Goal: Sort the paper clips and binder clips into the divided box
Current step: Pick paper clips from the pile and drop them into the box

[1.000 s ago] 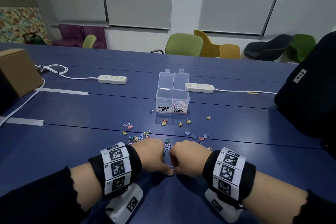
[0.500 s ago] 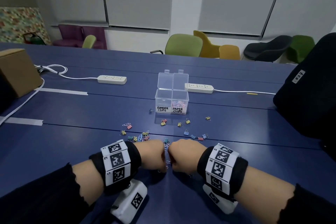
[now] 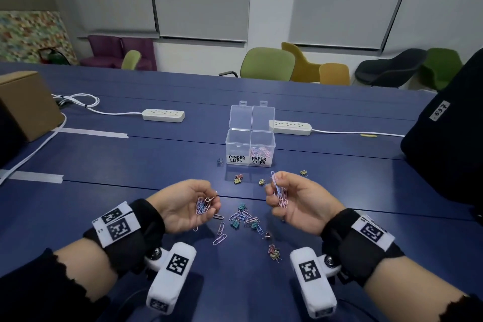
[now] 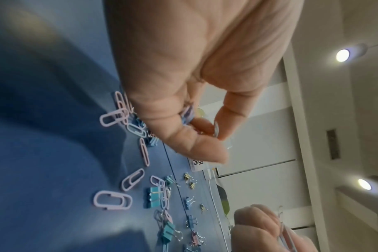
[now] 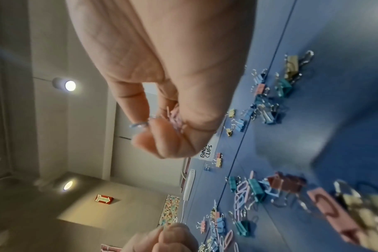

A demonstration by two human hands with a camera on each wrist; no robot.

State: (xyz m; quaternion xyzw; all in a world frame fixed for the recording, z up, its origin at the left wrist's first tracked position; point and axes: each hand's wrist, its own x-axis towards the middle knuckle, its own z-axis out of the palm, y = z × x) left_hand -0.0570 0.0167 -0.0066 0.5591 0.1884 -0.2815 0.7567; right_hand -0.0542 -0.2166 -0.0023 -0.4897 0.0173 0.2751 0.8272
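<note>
A clear divided box point(image 3: 250, 150) stands open on the blue table, labelled BINDER CLIPS on the left and PAPER CLIPS on the right; paper clips lie in the right half. My left hand point(image 3: 188, 203) is palm up above the table, fingers curled round a bunch of paper clips point(image 3: 203, 205). My right hand point(image 3: 290, 201) is palm up too and grips another bunch of paper clips point(image 3: 279, 193), point(image 5: 175, 117). Between the hands loose paper clips and teal binder clips point(image 3: 241, 218) lie on the table. In the left wrist view its fingers pinch blue clips point(image 4: 187, 114).
More small binder clips point(image 3: 238, 179) lie scattered before the box, and a cluster point(image 3: 274, 252) lies near my right wrist. Two power strips point(image 3: 163, 114) with white cables, a cardboard box point(image 3: 24, 104) at left and a black bag point(image 3: 449, 138) at right stand around.
Both hands were knuckles up, close together on the pile; now they have lifted, turned palm up and moved apart, each with a bunch of paper clips.
</note>
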